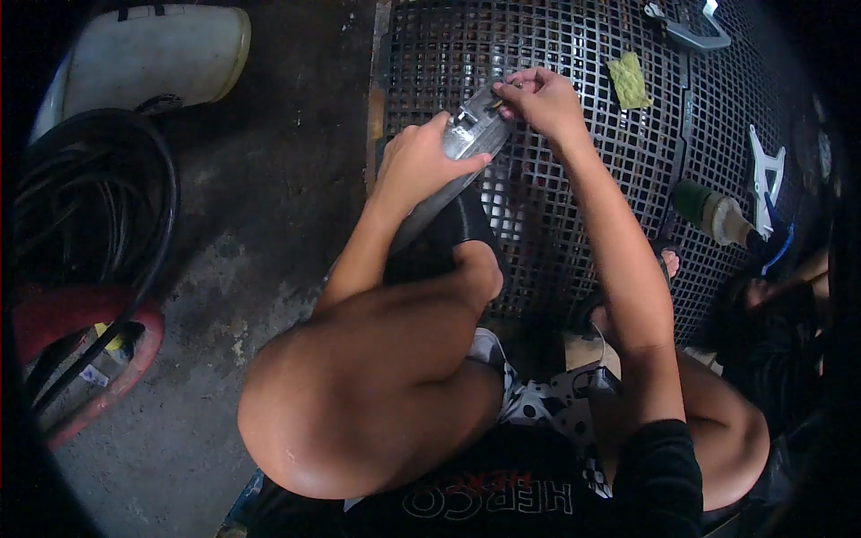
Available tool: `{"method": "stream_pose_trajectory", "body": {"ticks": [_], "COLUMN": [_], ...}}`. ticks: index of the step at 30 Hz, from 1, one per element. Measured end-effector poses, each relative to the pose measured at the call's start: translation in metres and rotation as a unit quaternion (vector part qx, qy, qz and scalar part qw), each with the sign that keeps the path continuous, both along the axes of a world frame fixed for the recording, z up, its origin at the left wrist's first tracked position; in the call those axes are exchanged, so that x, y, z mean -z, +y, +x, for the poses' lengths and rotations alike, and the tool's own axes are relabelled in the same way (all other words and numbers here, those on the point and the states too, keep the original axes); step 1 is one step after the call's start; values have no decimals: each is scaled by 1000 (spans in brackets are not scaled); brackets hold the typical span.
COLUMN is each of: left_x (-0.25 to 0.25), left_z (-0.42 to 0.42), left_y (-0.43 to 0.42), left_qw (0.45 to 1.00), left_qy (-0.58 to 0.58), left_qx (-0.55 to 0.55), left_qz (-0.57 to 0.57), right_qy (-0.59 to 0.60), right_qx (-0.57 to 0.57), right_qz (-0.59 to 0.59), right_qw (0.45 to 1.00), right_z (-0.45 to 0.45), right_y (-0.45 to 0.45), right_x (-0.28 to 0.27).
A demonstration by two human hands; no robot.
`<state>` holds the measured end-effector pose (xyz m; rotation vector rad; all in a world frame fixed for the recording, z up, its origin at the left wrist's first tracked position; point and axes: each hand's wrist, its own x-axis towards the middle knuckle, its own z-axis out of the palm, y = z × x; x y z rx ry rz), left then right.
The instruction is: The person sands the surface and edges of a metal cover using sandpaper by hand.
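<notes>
A long grey metal part (475, 138) slants from the upper middle down toward the left knee, over the edge of the black grid. My left hand (421, 165) is wrapped round its side, thumb lying across it. At the part's upper end, my right hand (538, 97) pinches a small brownish piece (497, 103), too small to name, against or just above the metal. The fingers partly hide that end.
A yellow sponge (629, 81) lies on the black grid (574, 193). Silvery brackets (767, 175) and a green-and-white brush or bottle (708, 212) are at right, near another person's arm. Black hoses (166, 193), a red frame (148, 341) and a white container (152, 56) stand left.
</notes>
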<state>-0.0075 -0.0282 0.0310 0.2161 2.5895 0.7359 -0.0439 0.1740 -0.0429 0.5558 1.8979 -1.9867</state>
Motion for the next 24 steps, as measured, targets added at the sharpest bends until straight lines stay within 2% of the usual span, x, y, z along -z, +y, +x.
{"method": "stream_pose_trajectory", "body": {"ticks": [2, 5, 8, 9, 11, 14, 18, 20, 21, 23, 24], "left_x": [-3, 1, 2, 4, 6, 2, 4, 4, 1, -3, 1], "left_z": [0, 0, 0, 1, 1, -1, -1, 0, 0, -1, 0], "left_y": [1, -1, -2, -2, -1, -1, -2, -1, -1, 1, -1], "left_qw": [1000, 1000, 1000, 1000, 999, 1000, 1000, 1000, 1000, 1000, 1000], "left_qy": [1, -1, 6, 22, 39, 10, 7, 9, 7, 5, 1], "left_qx": [1, 2, 10, 12, 14, 10, 8, 9, 6, 2, 2], "left_qz": [-5, -2, -14, -15, -14, -14, -14, -20, -17, -14, -11], "right_qy": [42, 74, 49, 48, 95, 101, 95, 73, 73, 73, 73], "right_qx": [7, 20, 8, 7, 30, 68, 36, 4, 4, -3, -3], "right_qz": [149, 183, 193, 193, 280, 264, 252, 180, 181, 81, 81], "right_qw": [988, 980, 980, 980, 955, 957, 962, 981, 981, 994, 994], "right_z": [-2, -2, 3, 1, -4, 0, 1, -1, -2, -3, -2], "right_y": [-4, -15, -21, -20, -17, -23, -16, -10, -6, -3, -3], "right_x": [-4, 16, -18, -12, 7, 12, 10, 13, 16, 23, 16]}}
